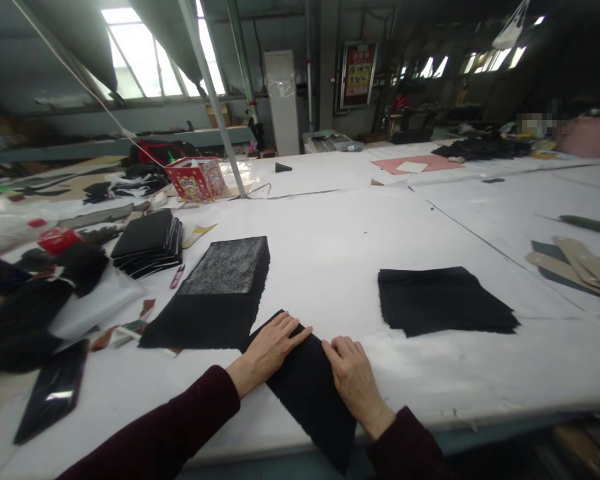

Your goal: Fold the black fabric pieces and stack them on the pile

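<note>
A black fabric piece [310, 393] lies at the near edge of the white table [340, 240], one corner hanging over the edge. My left hand [270, 348] rests flat on its upper left part, fingers stretched out. My right hand [353, 380] lies on its right side, fingers bent slightly and pressed to the cloth. A tall stack of black fabric pieces [215, 293] stands just left of my left hand. A lower pile of black fabric [443, 310] lies to the right.
Another stack of dark pieces [150, 241], small scissors [177, 276] and black scraps sit at the left. A red patterned box [196, 179] stands behind. Beige pattern pieces [580, 267] lie at the right. A pole [215, 100] rises from the table.
</note>
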`<state>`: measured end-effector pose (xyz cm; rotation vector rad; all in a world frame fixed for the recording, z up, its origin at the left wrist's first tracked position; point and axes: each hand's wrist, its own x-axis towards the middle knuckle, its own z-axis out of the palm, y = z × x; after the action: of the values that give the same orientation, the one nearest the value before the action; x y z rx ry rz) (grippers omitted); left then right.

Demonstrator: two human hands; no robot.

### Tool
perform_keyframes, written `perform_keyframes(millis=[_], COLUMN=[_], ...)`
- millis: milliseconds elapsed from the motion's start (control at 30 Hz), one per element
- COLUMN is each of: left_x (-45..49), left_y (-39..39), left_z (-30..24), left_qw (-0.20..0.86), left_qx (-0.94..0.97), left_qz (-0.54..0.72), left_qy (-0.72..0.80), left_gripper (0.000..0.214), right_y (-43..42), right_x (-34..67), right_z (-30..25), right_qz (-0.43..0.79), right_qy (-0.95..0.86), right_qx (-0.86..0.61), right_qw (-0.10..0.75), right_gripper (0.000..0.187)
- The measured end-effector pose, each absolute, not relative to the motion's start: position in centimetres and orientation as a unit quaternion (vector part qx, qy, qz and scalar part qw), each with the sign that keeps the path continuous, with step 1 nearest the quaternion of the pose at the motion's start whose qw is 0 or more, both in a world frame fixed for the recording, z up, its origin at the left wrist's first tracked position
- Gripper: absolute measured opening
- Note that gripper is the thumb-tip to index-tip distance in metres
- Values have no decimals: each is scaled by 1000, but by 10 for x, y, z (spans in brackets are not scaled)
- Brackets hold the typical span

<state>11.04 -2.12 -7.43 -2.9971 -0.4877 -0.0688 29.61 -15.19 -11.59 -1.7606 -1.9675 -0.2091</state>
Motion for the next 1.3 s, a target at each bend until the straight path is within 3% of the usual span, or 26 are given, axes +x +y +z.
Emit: perform_keyframes(millis=[700,1300], left_x=[130,147], left_y=[-39,-60], left_z=[-67,-70], left_qw=[12,5], left_qx=[-994,-991], left_qz=[24,63], left_qy=[-109,-116], left_gripper=[54,64], right_y=[-180,-198], right_x=[316,329], right_z=[-109,-109], right_qz=[-19,-21], right_qy=[-725,-735], right_qx=[-644,-642], right_qw=[243,215], right_gripper=[25,26])
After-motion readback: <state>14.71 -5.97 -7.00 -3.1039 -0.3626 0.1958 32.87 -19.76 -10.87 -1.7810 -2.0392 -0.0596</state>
